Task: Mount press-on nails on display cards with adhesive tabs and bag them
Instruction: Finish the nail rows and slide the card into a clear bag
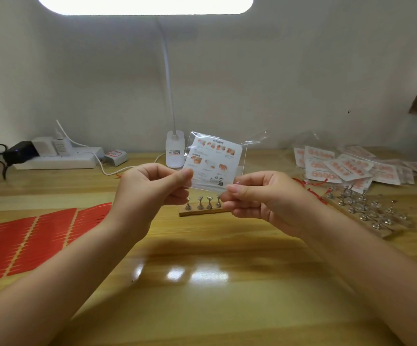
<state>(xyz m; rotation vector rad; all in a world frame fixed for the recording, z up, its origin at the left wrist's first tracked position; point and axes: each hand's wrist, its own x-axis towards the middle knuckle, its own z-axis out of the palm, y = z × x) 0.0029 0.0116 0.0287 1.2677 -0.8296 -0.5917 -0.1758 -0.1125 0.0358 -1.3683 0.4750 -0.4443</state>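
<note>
A clear bag (pixel 217 161) with a card (pixel 213 162) inside is held up over the table (pixel 202 270), between the two hands and just under the lamp (pixel 145 3), probably so that the light falls on it for checking. The card's printed instruction side is turned toward the camera, so the nails themselves cannot be seen. The bag's lower left corner is pinched by the left hand (pixel 150 187), thumb laid over curled fingers; its bottom edge near the right corner is pinched by the right hand (pixel 257 198) in the same narrow grip. A loose flap is seen at the bag's top right, so the mouth is judged not yet sealed. Holding by two lower corners keeps the thin film taut and the card from sliding out.

Below the bag, a wooden strip with metal stands (pixel 203 206) is left on the table, close at hand. More stands (pixel 370 211) are gathered to the right, and behind them a pile of bagged cards (pixel 347 166) is stacked, seemingly the finished lot. Red sheets (pixel 27 240) are laid flat at the left, well apart from the hands. A power strip (pixel 57 158) is set against the wall.
</note>
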